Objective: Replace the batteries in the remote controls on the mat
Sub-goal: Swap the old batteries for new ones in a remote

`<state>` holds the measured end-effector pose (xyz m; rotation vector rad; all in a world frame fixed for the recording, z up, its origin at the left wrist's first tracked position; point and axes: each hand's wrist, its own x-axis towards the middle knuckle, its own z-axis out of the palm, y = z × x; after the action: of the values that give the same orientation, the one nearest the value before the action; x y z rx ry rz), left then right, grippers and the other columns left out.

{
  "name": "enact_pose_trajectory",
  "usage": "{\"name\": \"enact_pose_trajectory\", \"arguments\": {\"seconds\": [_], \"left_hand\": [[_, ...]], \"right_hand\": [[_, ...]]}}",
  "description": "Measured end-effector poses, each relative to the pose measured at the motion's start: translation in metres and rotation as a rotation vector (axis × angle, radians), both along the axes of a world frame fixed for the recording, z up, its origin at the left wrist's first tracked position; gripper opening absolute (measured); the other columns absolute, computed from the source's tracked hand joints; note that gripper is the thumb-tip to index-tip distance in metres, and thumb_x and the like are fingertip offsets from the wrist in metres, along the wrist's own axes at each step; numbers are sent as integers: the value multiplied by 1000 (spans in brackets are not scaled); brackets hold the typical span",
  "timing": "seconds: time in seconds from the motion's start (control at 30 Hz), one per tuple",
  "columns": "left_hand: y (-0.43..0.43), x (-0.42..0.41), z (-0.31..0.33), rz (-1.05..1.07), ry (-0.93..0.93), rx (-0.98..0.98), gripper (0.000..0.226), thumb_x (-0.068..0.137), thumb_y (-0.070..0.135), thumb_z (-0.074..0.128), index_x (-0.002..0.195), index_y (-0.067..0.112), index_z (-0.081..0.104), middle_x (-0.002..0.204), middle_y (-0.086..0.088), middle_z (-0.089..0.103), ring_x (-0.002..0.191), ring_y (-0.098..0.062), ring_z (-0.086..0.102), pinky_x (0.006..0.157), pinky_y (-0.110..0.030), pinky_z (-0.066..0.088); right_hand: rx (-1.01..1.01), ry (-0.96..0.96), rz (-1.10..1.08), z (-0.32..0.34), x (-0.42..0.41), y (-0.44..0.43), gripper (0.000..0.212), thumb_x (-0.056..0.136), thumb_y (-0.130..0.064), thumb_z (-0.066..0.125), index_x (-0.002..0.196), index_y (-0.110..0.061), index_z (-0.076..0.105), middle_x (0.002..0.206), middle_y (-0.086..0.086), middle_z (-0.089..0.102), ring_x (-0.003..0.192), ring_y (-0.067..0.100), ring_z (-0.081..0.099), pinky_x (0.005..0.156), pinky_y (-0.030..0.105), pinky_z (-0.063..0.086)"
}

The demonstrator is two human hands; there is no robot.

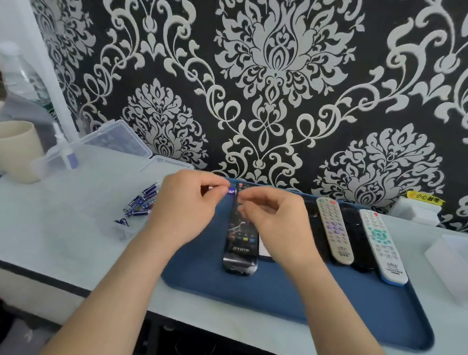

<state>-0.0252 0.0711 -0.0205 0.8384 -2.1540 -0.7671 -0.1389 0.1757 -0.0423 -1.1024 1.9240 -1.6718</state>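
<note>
Battery (230, 191) held off the surface, pinched near its silver end by the left hand (186, 204); purple end points toward the right hand (274, 220). Right fingers are curled in at that end; cannot tell whether they touch the cell or only hover.

Directly below the grip: black remote (241, 244), button side up, lengthwise on the blue mat (272, 295). Judgement: the cell is held level between both hands to check polarity or pass it across. The remote would need turning over to reach its compartment.

Outboard of the left hand, off the mat: loose batteries (141, 200), within easy reach as supply. Beyond the right hand: beige remote (336, 232) and white remote (383, 248) in a row, apparently waiting their turn.
</note>
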Motion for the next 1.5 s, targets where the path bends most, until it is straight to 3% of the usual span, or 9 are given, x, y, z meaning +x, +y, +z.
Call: {"name": "enact_pose_trajectory", "arguments": {"seconds": [0.23, 0.33, 0.53, 0.7, 0.8, 0.87, 1.03, 1.23, 1.5], "left_hand": [[-42, 49, -3, 440, -64, -226, 20, 90, 16, 59, 102, 19, 75, 98, -11, 74, 94, -38, 64, 79, -39, 50], [-51, 54, -15, 399, -166, -175, 25, 92, 13, 52, 105, 16, 73, 109, -9, 72, 104, -36, 61, 82, -36, 46], [-72, 79, -11, 653, 77, -368, 42, 82, 9, 55, 124, 13, 60, 137, -18, 49, 124, -38, 41, 102, -43, 30], [-93, 103, -14, 739, 268, -150, 60, 87, 23, 57, 141, 10, 34, 148, -19, 32, 136, -33, 29, 111, -39, 19], [-85, 99, -6, 555, 555, 240, 66, 91, 29, 57, 147, 25, 22, 136, 0, 45, 112, -12, 50, 101, -23, 37], [-78, 93, -5, 445, 615, 304, 64, 88, 40, 58, 143, 37, 26, 110, 8, 58, 96, -11, 59, 99, -38, 46], [-72, 78, -10, 226, 212, 271, 10, 88, 41, 57, 89, 41, 67, 85, 19, 67, 93, -8, 63, 79, -23, 45], [-72, 67, -27, 265, -411, -27, 33, 82, 46, 57, 113, 40, 65, 121, 17, 58, 121, -17, 49, 98, -46, 41], [-66, 61, -19, 292, -485, 12, 34, 80, 43, 62, 114, 39, 60, 116, 18, 59, 115, -13, 52, 95, -40, 40]], "right_hand": [[90, 166, 149, -1, 42, -50, 29, 92, 0, 55, 110, -12, 73, 104, -4, 72, 87, -5, 64, 87, 13, 47], [169, 275, 212, 2, 56, -68, 35, 93, -3, 51, 120, -15, 68, 122, -2, 68, 106, 11, 62, 97, 19, 43], [339, 446, 299, -8, 73, -93, 32, 97, -16, 53, 127, -10, 63, 135, 5, 46, 115, 19, 54, 95, 15, 32], [368, 414, 256, -11, 78, -98, 31, 98, -21, 54, 114, 3, 65, 129, 4, 44, 107, 21, 56, 99, 28, 42], [332, 351, 222, -13, 79, -100, 32, 98, -17, 52, 121, 3, 62, 135, 4, 45, 110, 20, 57, 99, 25, 42], [291, 263, 197, -16, 79, -100, 41, 99, -13, 50, 139, -6, 48, 142, 5, 43, 113, 20, 58, 94, 25, 44], [200, 205, 139, -20, 75, -98, 74, 91, -1, 45, 155, -23, 15, 155, 4, 27, 134, 27, 42, 108, 42, 40], [404, 567, 190, -18, 74, -101, 72, 91, -1, 44, 156, -13, 15, 165, 7, 7, 150, 26, 11, 117, 41, 24], [548, 791, 199, -21, 75, -112, 55, 91, -9, 46, 144, -1, 32, 161, 17, 18, 149, 26, 18, 113, 38, 31]]}}
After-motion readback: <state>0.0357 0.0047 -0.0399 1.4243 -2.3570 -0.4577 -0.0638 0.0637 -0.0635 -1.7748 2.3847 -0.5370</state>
